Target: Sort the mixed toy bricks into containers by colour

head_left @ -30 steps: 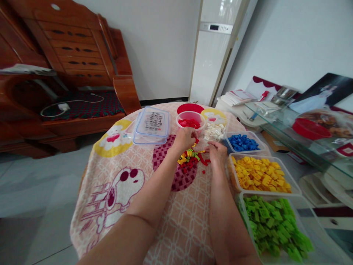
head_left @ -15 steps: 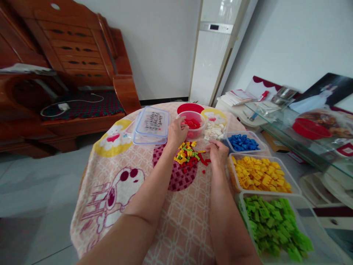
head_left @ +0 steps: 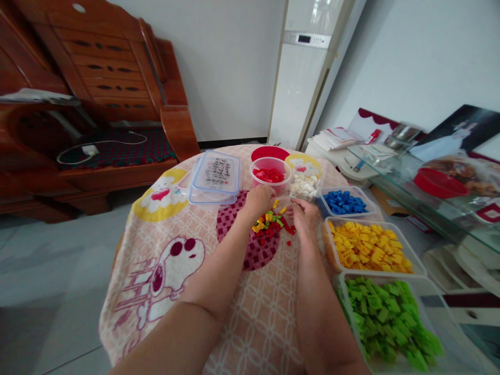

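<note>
A small heap of mixed red, yellow and green bricks [head_left: 272, 225] lies on the cloth-covered round table [head_left: 175, 250]. My left hand [head_left: 258, 200] rests at the heap's far left edge, its fingers curled down onto the bricks. Facing it from the heap's right side, my right hand [head_left: 305, 214] has its fingers bent and pinched among the pieces. What either hand holds is too small to make out. A round tub of red bricks [head_left: 270, 175] stands just beyond the heap.
Along the right edge stand a pile of white bricks [head_left: 303, 186] and tubs of blue bricks [head_left: 344, 202], yellow bricks [head_left: 369, 249] and green bricks [head_left: 388, 317]. A clear lidded box [head_left: 214, 177] sits at the far left. A glass shelf [head_left: 425, 203] and wooden bench [head_left: 97, 104] flank the table.
My left hand went up to the red tub and has come back down onto the heap. My right hand shifted slightly toward the pile's far side.
</note>
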`<action>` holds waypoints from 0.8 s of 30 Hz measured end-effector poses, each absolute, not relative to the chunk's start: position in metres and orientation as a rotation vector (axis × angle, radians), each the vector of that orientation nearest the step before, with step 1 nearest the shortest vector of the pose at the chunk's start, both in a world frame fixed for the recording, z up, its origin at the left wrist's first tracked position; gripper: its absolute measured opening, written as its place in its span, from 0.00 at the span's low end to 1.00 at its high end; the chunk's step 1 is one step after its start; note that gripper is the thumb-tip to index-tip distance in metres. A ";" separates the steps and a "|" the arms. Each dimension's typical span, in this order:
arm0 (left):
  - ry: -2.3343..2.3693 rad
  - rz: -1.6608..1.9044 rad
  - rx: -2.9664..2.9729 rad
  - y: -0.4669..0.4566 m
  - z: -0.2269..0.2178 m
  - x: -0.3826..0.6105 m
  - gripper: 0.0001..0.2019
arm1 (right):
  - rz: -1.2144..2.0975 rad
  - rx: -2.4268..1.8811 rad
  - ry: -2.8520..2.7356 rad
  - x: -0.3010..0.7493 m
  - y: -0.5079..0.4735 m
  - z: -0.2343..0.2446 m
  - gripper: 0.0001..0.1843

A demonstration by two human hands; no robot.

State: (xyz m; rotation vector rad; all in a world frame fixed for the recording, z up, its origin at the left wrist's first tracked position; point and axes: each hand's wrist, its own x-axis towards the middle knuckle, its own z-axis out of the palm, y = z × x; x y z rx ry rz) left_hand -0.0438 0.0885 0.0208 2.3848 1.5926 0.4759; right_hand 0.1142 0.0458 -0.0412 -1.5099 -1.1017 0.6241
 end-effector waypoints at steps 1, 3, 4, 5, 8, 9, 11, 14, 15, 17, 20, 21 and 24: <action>1.627 0.423 2.387 0.089 0.017 -0.043 0.15 | 0.609 -1.506 -1.092 0.116 0.046 -0.042 0.18; 1.670 0.320 2.386 0.090 0.010 -0.041 0.17 | 0.565 -1.513 -1.069 0.118 0.047 -0.043 0.20; 1.681 0.285 2.382 0.090 0.007 -0.040 0.17 | 0.538 -1.523 -1.059 0.119 0.047 -0.043 0.21; 1.690 0.267 2.377 0.090 0.005 -0.039 0.17 | 0.510 -1.535 -1.054 0.121 0.047 -0.044 0.21; 1.731 0.292 2.353 0.090 0.002 -0.037 0.17 | 0.454 -1.573 -1.053 0.123 0.048 -0.047 0.20; 1.747 0.301 2.345 0.089 0.001 -0.036 0.16 | 0.450 -1.581 -1.055 0.123 0.049 -0.048 0.20; 1.768 0.299 2.337 0.088 0.002 -0.035 0.16 | 0.450 -1.585 -1.063 0.124 0.050 -0.051 0.20; 1.768 0.284 2.336 0.088 0.004 -0.036 0.15 | 0.451 -1.587 -1.064 0.125 0.050 -0.053 0.20; 1.766 0.283 2.337 0.088 0.005 -0.037 0.15 | 0.457 -1.590 -1.057 0.125 0.050 -0.053 0.20; 1.771 0.284 2.339 0.089 0.005 -0.039 0.15 | 0.483 -1.595 -1.042 0.125 0.050 -0.054 0.20; 1.805 0.256 2.316 0.089 0.006 -0.040 0.13 | 0.511 -1.590 -1.024 0.124 0.050 -0.053 0.19; 1.815 0.243 2.305 0.089 0.006 -0.040 0.12 | 0.514 -1.587 -1.022 0.124 0.050 -0.053 0.19; 1.816 0.242 2.285 0.088 0.008 -0.040 0.11 | 0.525 -1.582 -1.009 0.123 0.049 -0.051 0.19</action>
